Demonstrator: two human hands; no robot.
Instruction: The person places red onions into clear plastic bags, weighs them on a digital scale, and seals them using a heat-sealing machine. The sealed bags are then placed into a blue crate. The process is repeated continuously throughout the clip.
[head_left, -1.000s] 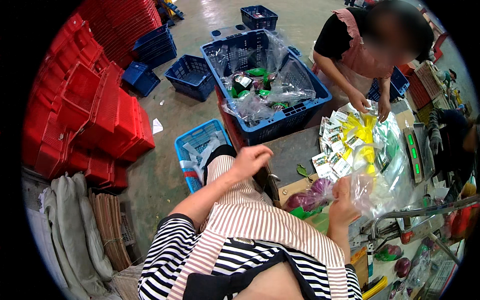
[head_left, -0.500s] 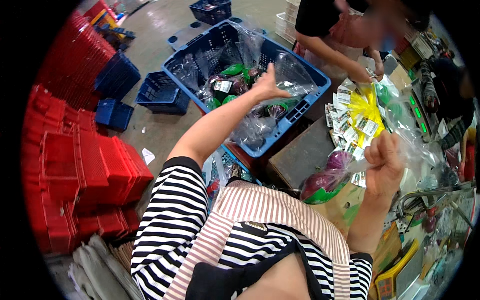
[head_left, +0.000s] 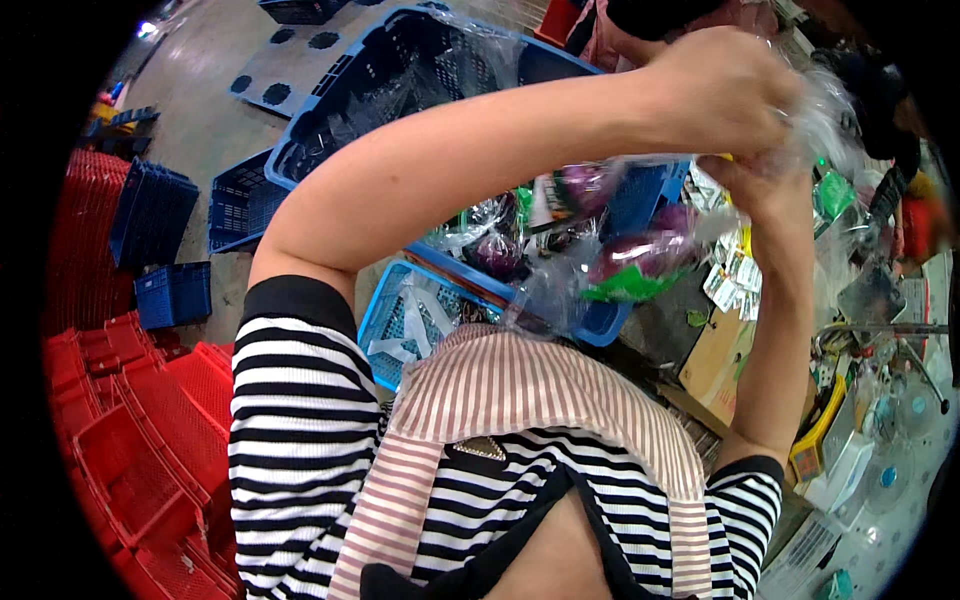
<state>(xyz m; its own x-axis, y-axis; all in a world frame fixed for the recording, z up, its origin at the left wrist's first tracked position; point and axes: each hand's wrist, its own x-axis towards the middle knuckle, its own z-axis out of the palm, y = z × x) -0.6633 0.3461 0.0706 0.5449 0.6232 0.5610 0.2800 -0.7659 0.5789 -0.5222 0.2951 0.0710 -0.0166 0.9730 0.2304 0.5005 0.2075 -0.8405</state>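
Observation:
A clear plastic bag of purple produce with a green patch [head_left: 640, 258] hangs over the near right corner of a large blue crate [head_left: 605, 325]. My right hand [head_left: 765, 190] is closed around the bag's gathered neck. Just above it, my left hand [head_left: 720, 95] grips the loose upper plastic, its fingers partly blurred. Similar bagged purple produce [head_left: 497, 252] lies in the crate, partly hidden behind my left forearm. White printed labels [head_left: 738, 285] are spread on the worktable below my right wrist, with a bit of yellow showing among them.
A light blue basket [head_left: 375, 330] holding white strips sits against the crate's near side. Stacked red crates [head_left: 140, 450] and blue crates [head_left: 150, 215] stand at left. A metal bar [head_left: 880, 329] and a yellow-edged device [head_left: 820, 430] are at right. Another person's dark sleeve [head_left: 655, 15] shows at the top.
My left hand has left the crate and crossed right to the bag's top. My right hand has risen with the bag, now over the crate's corner. The view has shifted.

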